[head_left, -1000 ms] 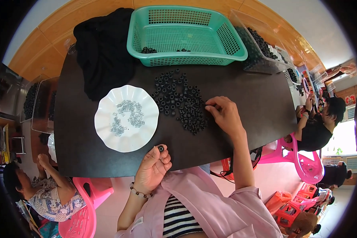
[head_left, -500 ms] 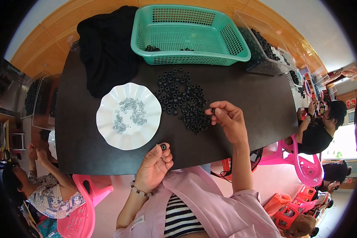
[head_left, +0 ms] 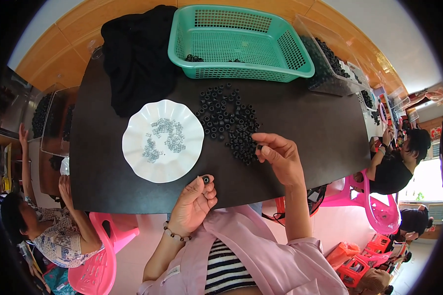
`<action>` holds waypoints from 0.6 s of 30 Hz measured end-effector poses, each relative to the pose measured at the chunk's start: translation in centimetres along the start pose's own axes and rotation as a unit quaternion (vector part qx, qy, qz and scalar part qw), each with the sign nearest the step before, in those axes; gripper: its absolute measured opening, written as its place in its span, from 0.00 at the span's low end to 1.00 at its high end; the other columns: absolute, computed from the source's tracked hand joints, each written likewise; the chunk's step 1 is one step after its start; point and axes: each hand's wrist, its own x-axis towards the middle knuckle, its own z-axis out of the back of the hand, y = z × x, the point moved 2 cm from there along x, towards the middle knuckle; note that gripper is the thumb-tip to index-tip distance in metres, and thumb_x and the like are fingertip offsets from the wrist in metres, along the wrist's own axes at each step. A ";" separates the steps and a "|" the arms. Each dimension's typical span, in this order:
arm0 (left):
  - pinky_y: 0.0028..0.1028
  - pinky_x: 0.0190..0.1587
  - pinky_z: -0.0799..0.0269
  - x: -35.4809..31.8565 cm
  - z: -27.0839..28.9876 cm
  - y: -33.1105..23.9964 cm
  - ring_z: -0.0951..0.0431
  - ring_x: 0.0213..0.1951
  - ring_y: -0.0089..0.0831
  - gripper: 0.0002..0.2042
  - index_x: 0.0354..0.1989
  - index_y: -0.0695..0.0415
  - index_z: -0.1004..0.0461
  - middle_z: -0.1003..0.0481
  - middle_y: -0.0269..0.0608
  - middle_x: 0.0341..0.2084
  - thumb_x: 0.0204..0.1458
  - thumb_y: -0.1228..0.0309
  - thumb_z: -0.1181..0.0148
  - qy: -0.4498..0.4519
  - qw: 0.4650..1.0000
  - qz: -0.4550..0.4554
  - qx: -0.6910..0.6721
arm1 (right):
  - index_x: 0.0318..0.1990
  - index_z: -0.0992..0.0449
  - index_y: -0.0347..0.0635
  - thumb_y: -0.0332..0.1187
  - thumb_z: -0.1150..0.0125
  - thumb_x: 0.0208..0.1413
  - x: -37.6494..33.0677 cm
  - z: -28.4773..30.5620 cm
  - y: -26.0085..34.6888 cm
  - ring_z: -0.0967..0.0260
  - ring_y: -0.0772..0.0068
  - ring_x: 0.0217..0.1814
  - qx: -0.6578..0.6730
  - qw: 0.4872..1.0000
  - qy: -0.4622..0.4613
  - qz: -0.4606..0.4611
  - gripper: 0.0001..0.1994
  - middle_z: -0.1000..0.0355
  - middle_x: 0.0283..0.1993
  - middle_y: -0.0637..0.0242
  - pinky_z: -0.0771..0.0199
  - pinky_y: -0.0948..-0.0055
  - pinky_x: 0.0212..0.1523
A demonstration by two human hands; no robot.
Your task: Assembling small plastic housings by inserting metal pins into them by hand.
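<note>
My left hand (head_left: pixel 196 199) is closed, pinching a small black cylindrical piece with a round hole (head_left: pixel 206 180) between thumb and fingers, its open end facing up. To the right, thumb and index finger of my right hand (head_left: pixel 282 158) pinch another small dark piece (head_left: pixel 259 146), partly hidden by the fingertips, at the edge of a pile. That pile of black hollow pieces (head_left: pixel 226 118) lies loose on the dark table (head_left: pixel 325 123). A white wavy-edged plate (head_left: pixel 133 162) stands left of the pile, with many tiny clear pieces (head_left: pixel 170 132) spread on it.
A green mesh basket (head_left: pixel 241 73) with a few black pieces stands at the back. Beside it are a clear bin (head_left: pixel 325 83) of black pieces and a black cloth (head_left: pixel 138 59). Co-workers sit left (head_left: pixel 59 241) and right (head_left: pixel 396 160), near pink chairs (head_left: pixel 96 265).
My right hand has shifted slightly left and down beside the pile, still pinching its piece. The left hand keeps its piece. At left, the co-worker has stretched one arm toward the bins.
</note>
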 end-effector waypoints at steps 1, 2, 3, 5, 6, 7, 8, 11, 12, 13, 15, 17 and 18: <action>0.22 0.36 0.37 0.0 0.0 0.0 0.35 0.32 0.22 0.13 0.41 0.57 0.30 0.34 0.29 0.27 0.59 0.59 0.47 -0.004 1.000 0.002 0.004 | 0.44 0.24 0.33 0.29 0.34 0.51 -0.1 -0.4 0.3 0.31 0.81 0.32 -0.001 1.000 -0.014 -0.004 0.14 0.27 0.32 0.68 0.28 0.78 0.37; 0.22 0.36 0.37 -0.1 0.0 0.0 0.35 0.32 0.22 0.13 0.41 0.57 0.30 0.34 0.29 0.27 0.59 0.59 0.47 -0.005 1.000 0.001 0.003 | 0.43 0.24 0.34 0.29 0.32 0.49 -0.1 -0.6 0.4 0.31 0.81 0.31 -0.003 1.000 -0.028 -0.008 0.14 0.28 0.31 0.70 0.27 0.78 0.38; 0.22 0.36 0.37 -0.1 -0.1 0.0 0.35 0.32 0.22 0.13 0.40 0.57 0.30 0.34 0.29 0.27 0.59 0.59 0.47 -0.006 1.000 0.002 0.004 | 0.43 0.24 0.34 0.29 0.32 0.49 -0.2 -0.6 0.3 0.31 0.81 0.31 -0.003 1.000 -0.027 -0.009 0.14 0.28 0.31 0.70 0.27 0.78 0.38; 0.22 0.36 0.37 -0.1 -0.2 -0.1 0.35 0.32 0.22 0.13 0.40 0.57 0.30 0.34 0.29 0.27 0.59 0.60 0.47 -0.009 1.000 0.001 0.004 | 0.39 0.25 0.35 0.27 0.29 0.45 -0.2 -0.4 0.0 0.32 0.81 0.28 0.009 0.999 -0.040 -0.005 0.13 0.29 0.28 0.71 0.25 0.77 0.40; 0.22 0.36 0.37 -0.2 -0.3 0.0 0.36 0.32 0.22 0.12 0.40 0.57 0.29 0.34 0.29 0.27 0.59 0.60 0.46 -0.009 1.000 0.001 0.008 | 0.39 0.25 0.35 0.27 0.29 0.45 -0.3 -0.3 -0.1 0.32 0.81 0.28 0.009 0.999 -0.038 -0.006 0.13 0.29 0.28 0.71 0.25 0.77 0.40; 0.22 0.36 0.37 -0.2 -0.3 0.0 0.36 0.32 0.22 0.12 0.40 0.57 0.29 0.34 0.29 0.27 0.59 0.60 0.46 -0.010 1.000 0.001 0.012 | 0.36 0.25 0.36 0.27 0.29 0.45 -0.3 -0.3 -0.2 0.32 0.81 0.27 0.012 0.999 -0.030 -0.002 0.12 0.29 0.27 0.70 0.24 0.76 0.41; 0.22 0.36 0.37 -0.3 -0.4 -0.1 0.36 0.32 0.22 0.12 0.40 0.57 0.29 0.34 0.29 0.27 0.59 0.60 0.46 -0.011 1.000 0.000 0.011 | 0.34 0.25 0.36 0.27 0.28 0.44 -0.4 -0.3 -0.3 0.32 0.81 0.25 0.014 1.000 -0.022 0.002 0.11 0.29 0.27 0.70 0.23 0.75 0.42; 0.21 0.36 0.38 -0.4 -0.8 -0.2 0.36 0.32 0.22 0.12 0.40 0.57 0.29 0.34 0.29 0.27 0.58 0.61 0.45 -0.001 1.000 -0.002 0.018 | 0.33 0.25 0.36 0.27 0.28 0.44 -0.8 -1.5 0.1 0.30 0.80 0.27 0.021 1.000 -0.011 0.011 0.11 0.29 0.27 0.70 0.22 0.76 0.40; 0.21 0.36 0.38 -0.5 -1.0 -0.3 0.36 0.32 0.21 0.12 0.40 0.57 0.30 0.34 0.29 0.27 0.58 0.61 0.45 0.001 1.000 -0.002 0.024 | 0.33 0.25 0.36 0.27 0.28 0.44 -0.9 -1.8 0.2 0.30 0.80 0.27 0.020 1.000 -0.009 0.010 0.11 0.29 0.27 0.70 0.22 0.76 0.40; 0.21 0.36 0.38 -0.6 -1.3 -0.3 0.36 0.32 0.21 0.12 0.40 0.57 0.30 0.35 0.29 0.27 0.58 0.61 0.44 0.003 1.000 -0.003 0.029 | 0.32 0.25 0.35 0.27 0.28 0.43 -1.1 -2.2 0.2 0.29 0.80 0.28 0.020 1.000 -0.004 0.008 0.11 0.28 0.27 0.69 0.22 0.77 0.40; 0.21 0.36 0.38 -0.6 -1.7 -0.4 0.36 0.32 0.21 0.12 0.41 0.57 0.29 0.34 0.28 0.27 0.57 0.61 0.44 -0.002 0.999 -0.002 0.033 | 0.32 0.25 0.35 0.26 0.27 0.42 -1.3 -3.1 0.6 0.28 0.79 0.30 0.021 1.000 0.004 0.003 0.11 0.28 0.28 0.68 0.22 0.77 0.40; 0.21 0.36 0.38 -0.6 -1.8 -0.4 0.36 0.32 0.21 0.12 0.41 0.58 0.29 0.34 0.28 0.27 0.57 0.61 0.43 -0.008 0.999 -0.003 0.037 | 0.32 0.25 0.35 0.23 0.28 0.41 -1.6 -4.1 0.9 0.27 0.78 0.32 0.008 1.000 0.008 -0.003 0.11 0.27 0.29 0.68 0.22 0.78 0.40; 0.20 0.37 0.36 -0.4 -1.7 -0.3 0.35 0.31 0.18 0.14 0.43 0.59 0.28 0.33 0.28 0.28 0.57 0.61 0.43 0.002 0.999 -0.001 0.043 | 0.32 0.25 0.35 0.23 0.28 0.41 -1.7 -4.3 0.9 0.27 0.78 0.32 0.009 1.000 0.011 -0.006 0.11 0.27 0.29 0.68 0.22 0.78 0.40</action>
